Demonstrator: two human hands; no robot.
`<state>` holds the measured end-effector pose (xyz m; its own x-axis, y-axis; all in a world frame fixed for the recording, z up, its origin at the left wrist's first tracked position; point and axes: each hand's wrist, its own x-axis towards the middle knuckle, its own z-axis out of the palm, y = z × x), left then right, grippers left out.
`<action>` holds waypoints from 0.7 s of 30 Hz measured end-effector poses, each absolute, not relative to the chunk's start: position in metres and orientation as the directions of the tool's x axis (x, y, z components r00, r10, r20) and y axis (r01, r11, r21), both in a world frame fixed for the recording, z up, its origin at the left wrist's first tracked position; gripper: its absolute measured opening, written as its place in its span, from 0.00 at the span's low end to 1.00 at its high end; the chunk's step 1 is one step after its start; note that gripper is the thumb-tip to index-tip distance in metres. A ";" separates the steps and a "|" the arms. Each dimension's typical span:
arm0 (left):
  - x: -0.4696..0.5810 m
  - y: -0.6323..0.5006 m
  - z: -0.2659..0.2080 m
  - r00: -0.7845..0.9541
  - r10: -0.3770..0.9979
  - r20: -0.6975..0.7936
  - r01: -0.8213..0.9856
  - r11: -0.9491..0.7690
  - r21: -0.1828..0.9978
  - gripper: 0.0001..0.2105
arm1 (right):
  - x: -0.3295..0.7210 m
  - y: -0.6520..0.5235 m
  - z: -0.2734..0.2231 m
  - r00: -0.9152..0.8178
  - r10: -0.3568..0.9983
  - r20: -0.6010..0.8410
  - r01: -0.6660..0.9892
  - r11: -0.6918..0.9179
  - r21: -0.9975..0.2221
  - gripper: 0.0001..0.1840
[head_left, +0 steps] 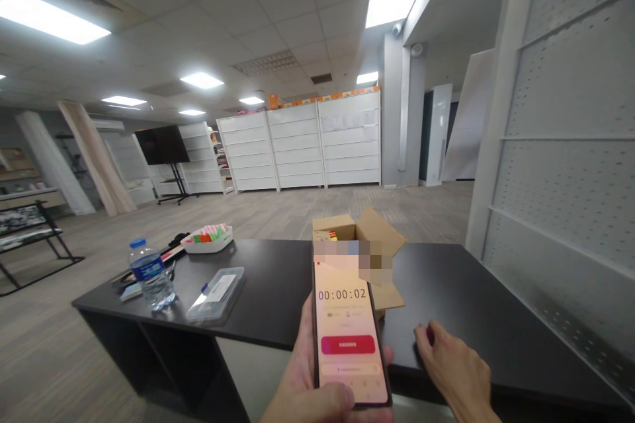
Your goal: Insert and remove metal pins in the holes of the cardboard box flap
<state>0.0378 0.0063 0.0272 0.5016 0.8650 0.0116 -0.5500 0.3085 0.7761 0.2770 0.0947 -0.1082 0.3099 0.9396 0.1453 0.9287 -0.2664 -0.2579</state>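
Black-edged phone [348, 317] in left grip [298, 380]

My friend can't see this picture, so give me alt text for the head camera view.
A person's left hand holds a smartphone showing 00:00:02, with the right hand at a black table's front edge. Beyond the phone is an open cardboard box; to the left are a blue-capped water bottle, a clear plastic case and a white basket.

From here the phone [347, 324] has a smooth, glossy face; the desktop [278, 277] has a soft sheen, the box [381, 232] is matt cardboard, the bottle [153, 277] and flat case [217, 297] clear, shiny plastic.
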 end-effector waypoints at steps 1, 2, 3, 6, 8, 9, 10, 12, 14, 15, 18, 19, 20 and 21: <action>0.038 0.007 0.026 0.499 0.867 0.014 -0.550 0.304 0.777 0.60 | 0.277 0.095 -0.109 0.311 0.939 0.145 0.929 -0.268 -0.255 0.22; 0.038 0.007 0.025 0.495 0.869 0.014 -0.552 0.302 0.777 0.60 | 0.277 0.095 -0.109 0.310 0.940 0.142 0.930 -0.269 -0.251 0.22; 0.039 0.007 0.025 0.489 0.872 0.010 -0.554 0.302 0.776 0.59 | 0.277 0.095 -0.109 0.310 0.941 0.137 0.931 -0.271 -0.246 0.22; 0.041 0.006 0.026 0.458 0.889 -0.011 -0.572 0.304 0.762 0.59 | 0.277 0.094 -0.109 0.308 0.944 0.120 0.934 -0.275 -0.229 0.22; 0.042 0.004 0.028 0.438 0.898 -0.026 -0.584 0.307 0.752 0.60 | 0.277 0.094 -0.108 0.306 0.945 0.116 0.935 -0.276 -0.225 0.22; 0.042 0.004 0.030 0.432 0.901 -0.034 -0.586 0.309 0.749 0.60 | 0.278 0.094 -0.108 0.305 0.945 0.114 0.934 -0.274 -0.227 0.22; 0.043 0.003 0.031 0.428 0.903 -0.041 -0.587 0.312 0.747 0.60 | 0.278 0.094 -0.108 0.305 0.946 0.114 0.934 -0.274 -0.228 0.22; 0.043 0.002 0.033 0.421 0.906 -0.050 -0.584 0.313 0.749 0.61 | 0.278 0.095 -0.109 0.303 0.946 0.117 0.935 -0.271 -0.230 0.22; 0.043 0.002 0.035 0.414 0.909 -0.054 -0.580 0.309 0.754 0.62 | 0.279 0.095 -0.110 0.300 0.947 0.117 0.935 -0.268 -0.231 0.22; 0.043 0.002 0.035 0.410 0.911 -0.055 -0.578 0.306 0.756 0.62 | 0.279 0.095 -0.110 0.299 0.947 0.116 0.935 -0.267 -0.232 0.22; 0.041 0.002 0.034 0.406 0.912 -0.050 -0.575 0.298 0.762 0.62 | 0.280 0.095 -0.111 0.298 0.948 0.108 0.934 -0.266 -0.237 0.22; 0.040 0.002 0.034 0.407 0.912 -0.045 -0.575 0.294 0.763 0.62 | 0.280 0.095 -0.111 0.298 0.948 0.108 0.934 -0.267 -0.238 0.22; 0.039 0.003 0.033 0.408 0.912 -0.040 -0.574 0.290 0.766 0.61 | 0.280 0.095 -0.111 0.299 0.948 0.107 0.934 -0.267 -0.239 0.22; 0.039 0.003 0.033 0.407 0.913 -0.038 -0.573 0.287 0.768 0.61 | 0.280 0.095 -0.111 0.299 0.949 0.105 0.933 -0.268 -0.239 0.23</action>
<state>0.0390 0.0026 0.0332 0.4070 0.9126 -0.0376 -0.5726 0.2870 0.7679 0.2798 0.0953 -0.1110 0.2988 0.9486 0.1047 0.9334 -0.2677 -0.2388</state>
